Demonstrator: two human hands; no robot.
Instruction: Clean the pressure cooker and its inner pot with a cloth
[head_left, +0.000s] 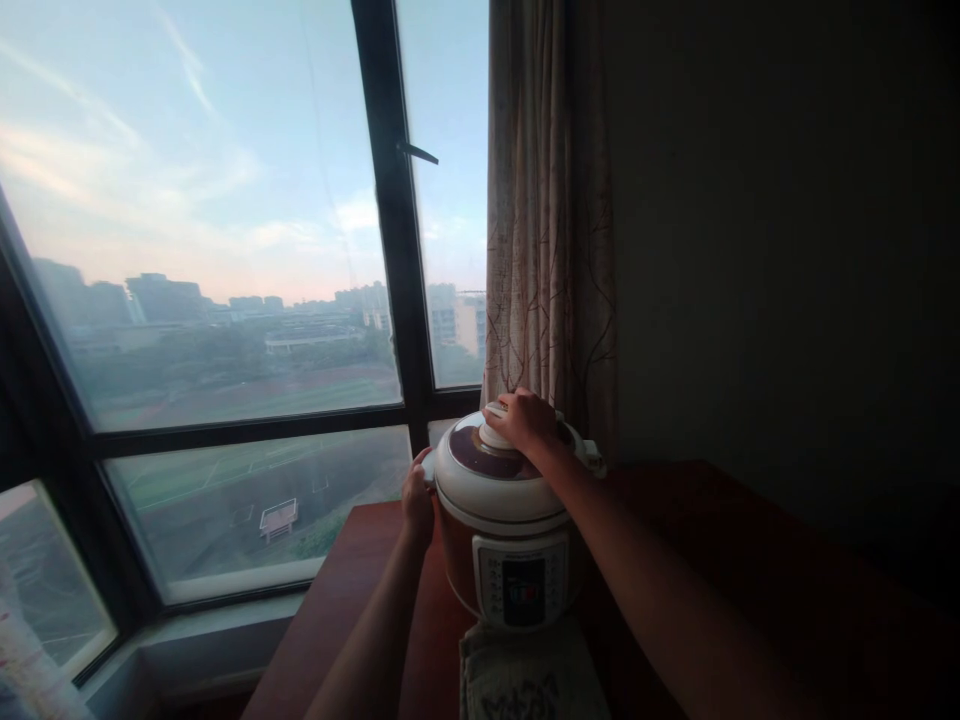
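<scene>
A white and brown electric pressure cooker [510,530] stands on a reddish wooden table [360,590] by the window. My right hand [525,420] lies on top of its lid, fingers closed round the white lid handle [493,432]. My left hand [417,497] grips the cooker's left side at the rim. The control panel [523,585] faces me.
A patterned cloth [525,680] lies under the cooker's front. A beige curtain [551,210] hangs right behind the cooker. A large window with a dark frame [397,230] fills the left. A dark wall stands to the right, above the table's far side.
</scene>
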